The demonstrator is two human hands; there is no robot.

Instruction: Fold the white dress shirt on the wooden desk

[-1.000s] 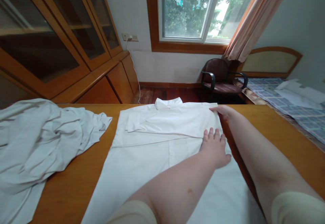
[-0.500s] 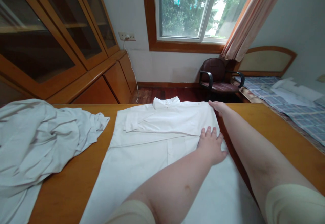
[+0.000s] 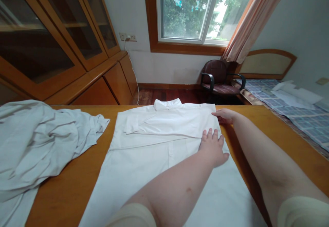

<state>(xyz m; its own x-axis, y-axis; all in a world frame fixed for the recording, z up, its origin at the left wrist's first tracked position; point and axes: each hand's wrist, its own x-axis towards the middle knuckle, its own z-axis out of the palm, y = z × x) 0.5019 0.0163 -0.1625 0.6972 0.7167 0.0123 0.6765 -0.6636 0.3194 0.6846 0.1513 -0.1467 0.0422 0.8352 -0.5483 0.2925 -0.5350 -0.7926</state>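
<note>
A white collared shirt [image 3: 144,162] lies spread out with its collar at the table's far edge. One long sleeve [image 3: 164,122] is folded flat across its upper part. My left hand [image 3: 213,148] rests palm down on the right side of the shirt, fingers spread, just at the lower edge of the folded sleeve. At the shirt's right edge, below the shoulder corner, my right hand [image 3: 224,116] has its fingertips on the cloth with the other fingers curled; its thumb is hidden.
A crumpled white garment [image 3: 48,144] is heaped on the left of the wooden table [image 3: 285,144]. Beyond stand a glass-fronted cabinet [image 3: 101,83], an office chair [image 3: 218,78] below the window, and a bed [image 3: 288,96] with papers on it.
My right hand has slid from the shoulder corner a little down along the shirt's right edge, its fingers more curled. My left hand stays in place.
</note>
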